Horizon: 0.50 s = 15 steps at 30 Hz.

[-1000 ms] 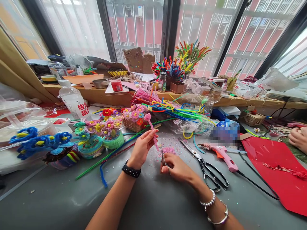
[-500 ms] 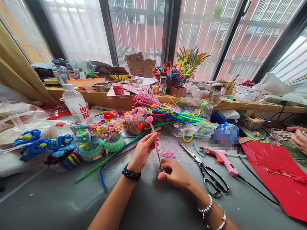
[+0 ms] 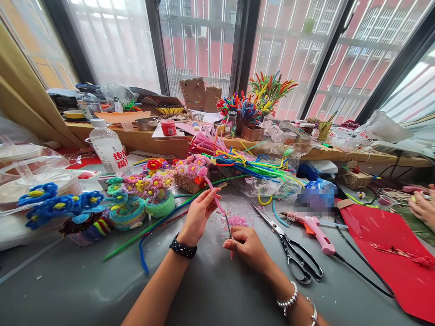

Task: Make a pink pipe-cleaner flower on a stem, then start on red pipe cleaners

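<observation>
My left hand (image 3: 197, 215), with a dark watch on its wrist, pinches the fuzzy stem of a pink pipe-cleaner flower (image 3: 209, 182). The flower's head points up and to the left. Closed around the handles of small scissors (image 3: 228, 222), my right hand (image 3: 249, 246) is lower and to the right. The scissors' thin blades reach up to the stem's lower end; whether they are parted is too small to tell. A pile of pink fuzz clippings (image 3: 237, 221) lies on the grey table (image 3: 210, 294) just behind the blades.
Large black-handled scissors (image 3: 288, 244) and a pink glue gun (image 3: 317, 233) lie to the right, beside red sheet (image 3: 377, 240). Pipe-cleaner flower pots (image 3: 127, 210) stand left. Loose pipe cleaners (image 3: 251, 163) lie behind. Another person's hand (image 3: 423, 208) is at the far right.
The flower head has tipped left and down, its stem now slanting more. My left hand has shifted slightly left. My right hand stays near the stem's lower end with the small scissors.
</observation>
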Tool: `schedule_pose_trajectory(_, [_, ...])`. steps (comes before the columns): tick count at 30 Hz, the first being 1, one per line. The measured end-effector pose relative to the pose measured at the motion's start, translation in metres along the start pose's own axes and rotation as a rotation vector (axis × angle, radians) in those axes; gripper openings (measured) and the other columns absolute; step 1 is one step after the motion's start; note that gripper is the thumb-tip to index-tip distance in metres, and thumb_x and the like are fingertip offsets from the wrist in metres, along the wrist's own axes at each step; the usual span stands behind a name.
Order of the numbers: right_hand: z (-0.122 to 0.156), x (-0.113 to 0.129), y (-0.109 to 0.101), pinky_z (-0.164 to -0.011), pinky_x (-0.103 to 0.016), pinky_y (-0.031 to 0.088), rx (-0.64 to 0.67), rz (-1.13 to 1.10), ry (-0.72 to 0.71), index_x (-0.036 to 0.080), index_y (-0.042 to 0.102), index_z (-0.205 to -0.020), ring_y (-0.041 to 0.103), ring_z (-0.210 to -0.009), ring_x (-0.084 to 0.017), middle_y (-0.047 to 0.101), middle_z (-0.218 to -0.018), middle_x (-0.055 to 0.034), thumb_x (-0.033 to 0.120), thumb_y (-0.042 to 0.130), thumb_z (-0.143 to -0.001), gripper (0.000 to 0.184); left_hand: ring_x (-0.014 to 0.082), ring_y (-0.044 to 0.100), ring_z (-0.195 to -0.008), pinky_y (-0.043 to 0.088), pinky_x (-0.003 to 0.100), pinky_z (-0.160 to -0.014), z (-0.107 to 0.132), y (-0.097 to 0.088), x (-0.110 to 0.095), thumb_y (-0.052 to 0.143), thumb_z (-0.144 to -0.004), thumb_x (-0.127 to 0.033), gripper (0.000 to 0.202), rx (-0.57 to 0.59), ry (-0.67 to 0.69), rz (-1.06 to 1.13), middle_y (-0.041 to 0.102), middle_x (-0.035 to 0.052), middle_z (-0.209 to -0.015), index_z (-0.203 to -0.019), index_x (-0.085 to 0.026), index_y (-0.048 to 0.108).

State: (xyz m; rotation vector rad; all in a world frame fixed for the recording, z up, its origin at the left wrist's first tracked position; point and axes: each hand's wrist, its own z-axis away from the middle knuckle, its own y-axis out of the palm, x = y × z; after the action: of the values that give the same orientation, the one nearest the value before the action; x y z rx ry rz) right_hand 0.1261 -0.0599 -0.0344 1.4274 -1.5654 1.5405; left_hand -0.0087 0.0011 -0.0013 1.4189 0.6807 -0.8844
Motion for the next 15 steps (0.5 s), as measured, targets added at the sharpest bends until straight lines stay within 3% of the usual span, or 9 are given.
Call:
schedule_pose_trajectory(8, [-0.0012, -0.0040, 0.0015, -0.046, -0.023, 0.028, 0.019, -0.013, -0.011, 0.015, 0.048, -0.035, 0.036, -0.046, -0.008, 0.038, -0.046, 0.0023, 0.067, 0.047, -0.061, 0.058, 0.0039, 0.050, -0.058, 0.038, 0.014, -0.057, -0.0011, -0.0026, -0.0001, 0.064, -0.063, -0.029, 0.023, 0.003, 0.009, 0.008, 0.057, -0.0025, -0.063, -0.082, -0.017, 0.064])
schedule_pose_trajectory(15, [0.0005, -0.0021, -0.0008, -0.053, -0.023, 0.031, 0.181, 0.080, -0.083, 0.014, 0.056, -0.051, 0.039, -0.055, -0.010, 0.043, -0.057, -0.0001, 0.077, 0.018, -0.062, 0.075, 0.0041, 0.050, -0.058, 0.038, 0.015, -0.057, 0.0008, -0.0004, -0.0007, 0.065, -0.062, -0.030, 0.022, 0.073, -0.020, -0.005, 0.057, -0.0025, -0.064, -0.080, -0.017, 0.065])
